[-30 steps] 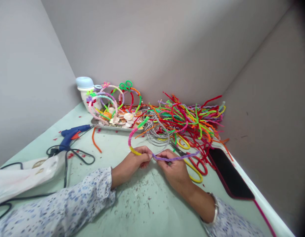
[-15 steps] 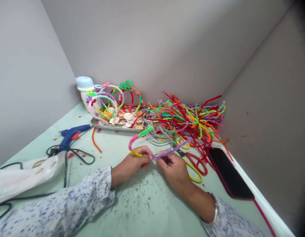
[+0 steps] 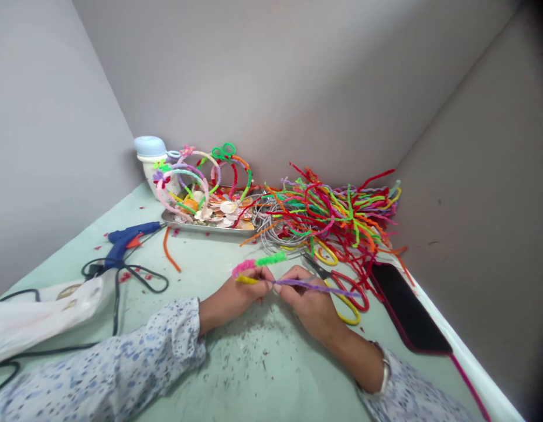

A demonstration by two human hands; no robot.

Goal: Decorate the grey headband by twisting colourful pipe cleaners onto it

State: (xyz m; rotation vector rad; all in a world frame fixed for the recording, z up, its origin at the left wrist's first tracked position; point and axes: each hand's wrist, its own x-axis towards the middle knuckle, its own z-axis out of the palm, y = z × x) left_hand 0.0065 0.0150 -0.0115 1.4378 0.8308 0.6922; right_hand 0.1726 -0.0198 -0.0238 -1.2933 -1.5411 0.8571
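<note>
1. Grey, plain walls (image 3: pixel 271 88) are set around a table covered in pale green (image 3: pixel 275 381), and its front is dotted with tiny dark bits.
2. Over the middle of the table, a bent, fuzzy band of green, pink and yellow (image 3: pixel 271 259) is held by the left hand (image 3: pixel 240 296). Its yellow part is pinched between thumb and fingers.
3. One long, fuzzy purple stem (image 3: pixel 315 285) is pinched near its inner end by the right hand (image 3: pixel 308 302). Its loose end is left poking out to the right.
4. Both sets of fingertips are brought almost together. Since the join is covered, it cannot be told how the purple is fixed.
5. It looks as if purple is being wound on next to yellow. For that, the band should be gripped tightly while the stem is turned and pulled snug.
6. Black-bladed scissors with red and yellow handles (image 3: pixel 316 266) are left just beyond the right hand, so the loose end might be caught there.
7. Farther back, a big messy heap of bright fuzzy stems (image 3: pixel 350 217) and a shiny metal tray (image 3: pixel 209 227) are seen.
8. At the left, a blue glue gun with an orange trigger (image 3: pixel 118 246) is laid down, well apart from the hands.
</note>
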